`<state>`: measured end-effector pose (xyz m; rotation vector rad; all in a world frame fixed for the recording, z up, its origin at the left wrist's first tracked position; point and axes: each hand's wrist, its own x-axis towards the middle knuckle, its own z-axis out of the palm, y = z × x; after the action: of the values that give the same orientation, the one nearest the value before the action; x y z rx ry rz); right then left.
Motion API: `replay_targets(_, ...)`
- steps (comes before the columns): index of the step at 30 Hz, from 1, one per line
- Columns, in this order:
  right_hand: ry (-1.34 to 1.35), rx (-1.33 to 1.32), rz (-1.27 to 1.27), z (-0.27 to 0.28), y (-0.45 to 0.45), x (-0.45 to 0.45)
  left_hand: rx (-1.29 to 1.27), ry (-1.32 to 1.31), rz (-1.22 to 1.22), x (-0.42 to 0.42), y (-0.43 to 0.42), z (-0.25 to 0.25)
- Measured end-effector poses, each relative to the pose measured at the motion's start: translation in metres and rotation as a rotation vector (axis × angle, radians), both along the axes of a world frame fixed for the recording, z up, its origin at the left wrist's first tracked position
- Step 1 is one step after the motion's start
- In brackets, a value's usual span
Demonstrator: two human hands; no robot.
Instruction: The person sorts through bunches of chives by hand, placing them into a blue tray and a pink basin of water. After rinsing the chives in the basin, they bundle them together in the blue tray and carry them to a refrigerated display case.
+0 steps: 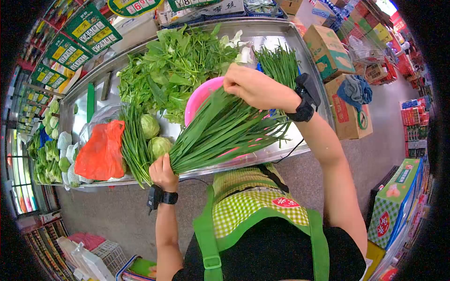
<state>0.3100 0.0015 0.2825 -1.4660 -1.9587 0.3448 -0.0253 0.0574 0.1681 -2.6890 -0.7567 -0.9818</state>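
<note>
My left hand [164, 174] is closed around the base of a bunch of garlic chives [220, 133]. Their long flat leaves fan out to the right over a pink basin [193, 104]. Above the leaves, my right hand [255, 86] has its fingers pinched together near the upper edge of the bunch; what sits between the fingertips is too small to make out. Two round pale green vegetables [150, 126] lie just left of the bunch. Beside them is another bundle of thin green stalks [134, 145], its lower ends close to my left hand.
A metal display tray [307, 51] holds leafy greens [173, 65] at the back and more chives [279, 63] at the right. An orange-red plastic bag [99, 151] lies at the left. Cardboard boxes [328, 49] stand right of the tray. Price signs [91, 30] hang at upper left.
</note>
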Motion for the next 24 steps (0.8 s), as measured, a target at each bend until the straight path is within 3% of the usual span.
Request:
replay_targets(3, 0.123, -0.065, -0.125, 0.003, -0.006, -0.006, 0.023, -0.001, -0.006, 0.002, 0.001, -0.001)
replay_targets(5, 0.135, 0.085, -0.211, 0.003, -0.009, 0.000, 0.021, -0.003, -0.004, 0.002, 0.001, 0.001)
replay_targets(8, 0.525, -0.096, -0.359, 0.026, -0.026, 0.009, -0.021, -0.061, -0.005, -0.001, 0.002, -0.001)
replay_targets(11, 0.340, -0.080, -0.188, 0.045, -0.049, 0.003, -0.018, -0.051, 0.032, -0.005, 0.002, -0.003)
replay_targets(12, 0.151, 0.126, -0.086, 0.033, -0.050, 0.007, -0.029, -0.056, 0.041, -0.004, 0.001, -0.002)
replay_targets(13, 0.151, 0.124, -0.085, 0.031, -0.051, 0.004, -0.031, -0.055, 0.043, -0.005, 0.001, -0.002)
replay_targets(15, -0.100, 0.031, 0.009, 0.029, -0.057, -0.008, -0.018, -0.060, 0.040, -0.006, 0.004, -0.004)
replay_targets(19, -0.278, 0.023, -0.044, 0.004, -0.054, -0.015, 0.009, -0.039, 0.060, -0.008, 0.006, -0.009)
replay_targets(21, -0.257, 0.007, -0.055, 0.003, -0.052, -0.020, 0.007, -0.056, 0.062, -0.008, 0.005, -0.010)
replay_targets(24, 0.067, 0.113, -0.122, 0.003, -0.049, -0.026, -0.042, -0.039, 0.085, -0.006, -0.003, -0.004)
